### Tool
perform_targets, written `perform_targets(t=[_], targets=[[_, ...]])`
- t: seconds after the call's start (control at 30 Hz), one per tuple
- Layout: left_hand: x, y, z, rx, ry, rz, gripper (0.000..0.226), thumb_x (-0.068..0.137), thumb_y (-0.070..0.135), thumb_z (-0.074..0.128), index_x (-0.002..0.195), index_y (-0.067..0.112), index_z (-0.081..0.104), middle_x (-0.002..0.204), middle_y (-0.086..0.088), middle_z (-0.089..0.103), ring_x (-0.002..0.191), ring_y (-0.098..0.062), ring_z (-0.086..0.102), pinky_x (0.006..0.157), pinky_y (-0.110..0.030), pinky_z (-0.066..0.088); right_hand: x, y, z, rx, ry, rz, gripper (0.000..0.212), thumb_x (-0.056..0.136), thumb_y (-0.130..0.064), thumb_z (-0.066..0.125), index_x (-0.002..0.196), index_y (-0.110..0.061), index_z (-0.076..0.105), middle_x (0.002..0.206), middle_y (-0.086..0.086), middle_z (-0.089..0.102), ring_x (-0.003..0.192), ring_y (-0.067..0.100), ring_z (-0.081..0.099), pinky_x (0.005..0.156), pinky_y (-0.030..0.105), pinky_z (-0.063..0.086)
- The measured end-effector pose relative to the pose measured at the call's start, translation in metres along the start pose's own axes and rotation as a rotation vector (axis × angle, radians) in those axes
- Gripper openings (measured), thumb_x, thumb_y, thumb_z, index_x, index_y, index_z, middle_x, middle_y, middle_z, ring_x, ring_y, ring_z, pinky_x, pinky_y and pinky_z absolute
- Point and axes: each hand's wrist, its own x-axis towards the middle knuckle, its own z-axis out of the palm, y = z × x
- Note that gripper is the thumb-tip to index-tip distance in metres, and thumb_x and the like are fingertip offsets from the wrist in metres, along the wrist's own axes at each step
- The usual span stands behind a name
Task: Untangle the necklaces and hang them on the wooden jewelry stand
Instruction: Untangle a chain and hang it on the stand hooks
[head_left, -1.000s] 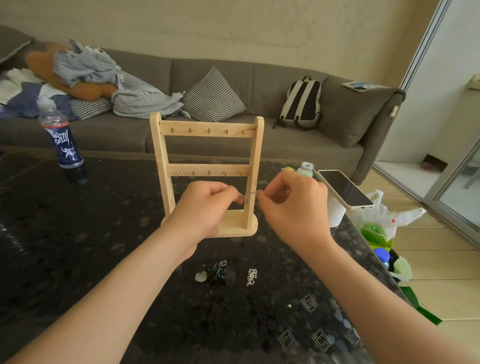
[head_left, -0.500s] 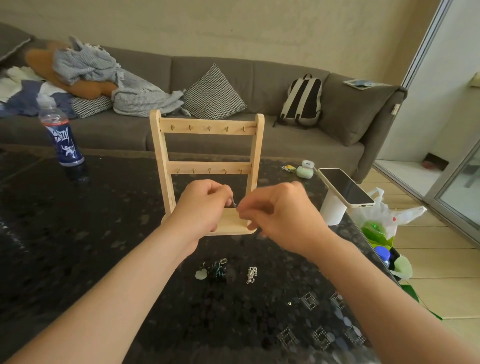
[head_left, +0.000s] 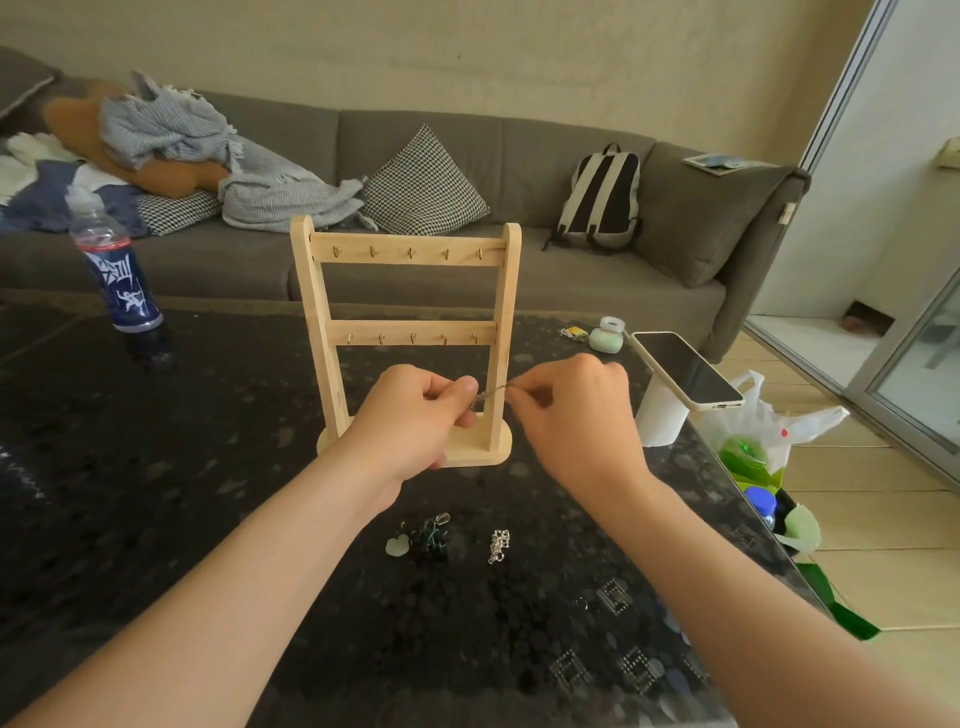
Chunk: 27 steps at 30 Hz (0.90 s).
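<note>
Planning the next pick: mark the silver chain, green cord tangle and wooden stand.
silver chain (head_left: 498, 545), head view, bunched links.
green cord tangle (head_left: 429, 538), head view, knotted middle.
wooden jewelry stand (head_left: 392, 244), head view, top rail.

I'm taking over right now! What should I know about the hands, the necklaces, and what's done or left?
Left hand: pinches a thin chain, held up in front of the wooden stand.
Right hand: pinches the same chain, which is stretched between the two hands.
On the table, nearer the person: a dark green tangle with a pale pendant beside it, and a small silver pile.
Done: nothing hangs yet; the hooks on both rails are bare.
Left: free the held chain and hang it, then probably the two pieces on the table.
</note>
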Motion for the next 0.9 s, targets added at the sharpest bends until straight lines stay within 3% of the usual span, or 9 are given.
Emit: perform_targets(t=[0.1, 0.2, 0.33, 0.4, 0.47, 0.53, 0.67, 0.8, 0.9], targets=[[-0.001, 0.002, -0.001, -0.112, -0.068, -0.050, 0.024, 0.106, 0.037, 0.064, 0.103, 0.017, 0.077, 0.091, 0.004, 0.068, 0.084, -0.020, 0.060, 0.058, -0.022, 0.056, -0.001, -0.004, -0.001, 0.180, 0.117, 0.062, 0.017, 0.097, -0.021, 0.076, 0.083, -0.020, 0.085, 0.075, -0.016, 0.074, 0.077, 0.013, 0.069, 0.106, 0.042, 0.045], [0.000, 0.003, -0.001, -0.187, -0.124, -0.127, 0.024, 0.106, 0.036, 0.065, 0.114, 0.016, 0.075, 0.092, -0.001, 0.070, 0.080, -0.019, 0.058, 0.059, -0.024, 0.056, 0.000, -0.002, 0.000, 0.236, 0.184, 0.038, 0.010, 0.095, -0.019, 0.078, 0.090, -0.019, 0.087, 0.077, -0.019, 0.073, 0.074, 0.006, 0.070, 0.097, 0.047, 0.059], [0.000, 0.004, -0.002, -0.242, -0.154, -0.128, 0.026, 0.107, 0.033, 0.062, 0.115, 0.010, 0.073, 0.089, -0.003, 0.067, 0.073, -0.017, 0.058, 0.062, -0.025, 0.057, 0.004, 0.009, -0.001, -0.119, 0.161, -0.353, 0.023, 0.103, -0.019, 0.066, 0.091, -0.011, 0.084, 0.085, 0.003, 0.075, 0.071, 0.022, 0.069, 0.070, 0.041, 0.062], [-0.001, 0.004, -0.003, -0.302, -0.175, -0.098, 0.024, 0.108, 0.030, 0.060, 0.109, 0.011, 0.074, 0.087, -0.005, 0.066, 0.066, -0.013, 0.057, 0.069, -0.030, 0.062, 0.007, 0.013, -0.001, -0.334, 0.042, -0.361, 0.034, 0.110, -0.031, 0.052, 0.096, -0.018, 0.080, 0.084, 0.000, 0.070, 0.071, 0.025, 0.066, 0.064, 0.041, 0.059], [-0.002, 0.005, -0.003, -0.339, -0.199, -0.086, 0.023, 0.108, 0.028, 0.060, 0.104, 0.012, 0.076, 0.094, -0.008, 0.069, 0.066, -0.012, 0.057, 0.076, -0.036, 0.065, 0.004, 0.012, 0.002, -0.329, -0.026, -0.255, 0.039, 0.112, -0.040, 0.042, 0.090, -0.025, 0.071, 0.075, -0.004, 0.066, 0.066, 0.024, 0.062, 0.066, 0.041, 0.058], [-0.002, 0.006, -0.002, -0.320, -0.217, -0.094, 0.022, 0.108, 0.028, 0.061, 0.103, 0.013, 0.077, 0.103, -0.008, 0.073, 0.073, -0.015, 0.061, 0.082, -0.042, 0.067, 0.001, 0.008, 0.009, 0.074, -0.032, -0.061, 0.040, 0.111, -0.038, 0.047, 0.085, -0.021, 0.071, 0.070, -0.005, 0.068, 0.065, 0.020, 0.066, 0.074, 0.044, 0.060], [-0.002, 0.005, -0.002, -0.243, -0.254, -0.129, 0.020, 0.107, 0.029, 0.064, 0.108, 0.015, 0.078, 0.104, -0.008, 0.077, 0.094, -0.023, 0.074, 0.091, -0.048, 0.066, 0.000, -0.008, 0.013, 0.966, -0.113, 0.470, 0.021, 0.103, -0.029, 0.070, 0.120, -0.023, 0.080, 0.097, -0.003, 0.078, 0.093, 0.013, 0.075, 0.090, 0.034, 0.063], [-0.001, 0.002, -0.001, -0.239, -0.223, -0.168, 0.013, 0.106, 0.023, 0.066, 0.109, 0.015, 0.076, 0.104, -0.007, 0.079, 0.097, -0.025, 0.079, 0.093, -0.049, 0.065, 0.008, -0.009, 0.007, 1.297, -0.195, 0.703, 0.019, 0.095, -0.027, 0.077, 0.103, -0.010, 0.079, 0.077, -0.002, 0.059, 0.075, 0.012, 0.056, 0.076, 0.032, 0.050], [0.002, 0.002, -0.001, -0.259, -0.180, -0.142, 0.013, 0.107, 0.023, 0.063, 0.115, 0.017, 0.072, 0.110, -0.006, 0.077, 0.095, -0.021, 0.080, 0.097, -0.047, 0.063, 0.008, -0.007, 0.003, 1.376, -0.219, 0.704, 0.012, 0.095, -0.022, 0.075, 0.094, -0.010, 0.073, 0.078, 0.000, 0.057, 0.067, 0.011, 0.051, 0.067, 0.028, 0.041]])
